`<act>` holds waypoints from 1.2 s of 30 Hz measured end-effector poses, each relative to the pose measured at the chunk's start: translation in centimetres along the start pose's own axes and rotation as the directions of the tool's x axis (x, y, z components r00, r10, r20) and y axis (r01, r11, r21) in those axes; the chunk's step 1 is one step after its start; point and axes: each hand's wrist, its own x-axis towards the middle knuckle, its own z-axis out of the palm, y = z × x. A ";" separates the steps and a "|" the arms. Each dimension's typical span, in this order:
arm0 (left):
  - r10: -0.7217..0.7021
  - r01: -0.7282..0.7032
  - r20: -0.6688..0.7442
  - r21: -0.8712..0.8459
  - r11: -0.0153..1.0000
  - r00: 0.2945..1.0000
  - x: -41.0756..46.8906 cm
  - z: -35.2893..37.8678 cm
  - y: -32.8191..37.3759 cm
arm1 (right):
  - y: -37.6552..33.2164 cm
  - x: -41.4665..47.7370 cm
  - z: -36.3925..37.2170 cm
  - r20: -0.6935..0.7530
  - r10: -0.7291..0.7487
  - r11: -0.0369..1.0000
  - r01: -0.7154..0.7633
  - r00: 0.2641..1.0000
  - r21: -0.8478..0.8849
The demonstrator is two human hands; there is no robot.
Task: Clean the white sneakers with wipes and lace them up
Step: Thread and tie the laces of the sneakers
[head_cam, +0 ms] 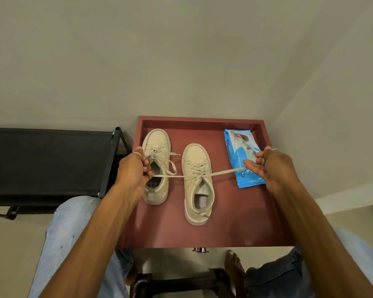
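2 cream-white sneakers sit toes-away on a dark red tray-like surface. The right sneaker is the one to watch. Left of it stands the left sneaker, which has loose lace ends lying across its top. Right of it lies a blue pack of wipes, and it looks closed, though the flap is hard to see from here.

A flat lace runs straight across the top holes of the right sneaker and is pulled tight both ways. The left hand is closed around 1 end, up over the left sneaker. The right hand pinches the other end between thumb and fingers, up over the pack of wipes.

This looks like the lacing part of the job, with the lace drawn snug before a knot is made.

The lace is thin, soft and floppy, so it will slip if held loosely. It is best to grip it near the tips and keep both sides even. The sneaker is light and could slide or tip on the smooth surface if 1 side is pulled harder. Its canvas top is soft and bends, but the rubber sole is firm, so the sole or heel is the good spot to hold it.
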 end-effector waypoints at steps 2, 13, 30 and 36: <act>0.008 -0.007 -0.008 0.016 1.000 1.000 0.1 -0.2 0.1 | 0.1 -0.1 -0.1 -0.014 0.006 1.000 -0.006 1.000 -0.007; 0.130 -0.133 0.030 0.234 0.963 0.991 0.3 -0.8 -0.4 | 0.6 0.3 -0.5 -0.024 -0.108 0.978 0.102 0.994 -0.180; 0.664 -0.762 0.680 0.596 -0.254 0.311 -1.3 0.2 -3.2 | 2.3 -3.8 2.6 0.566 -0.427 0.361 0.707 0.705 -0.609; 0.249 -0.772 0.856 0.516 -0.372 0.453 -1.0 1.0 -5.7 | 4.1 -5.1 3.6 0.809 -0.299 0.093 0.859 0.507 -0.504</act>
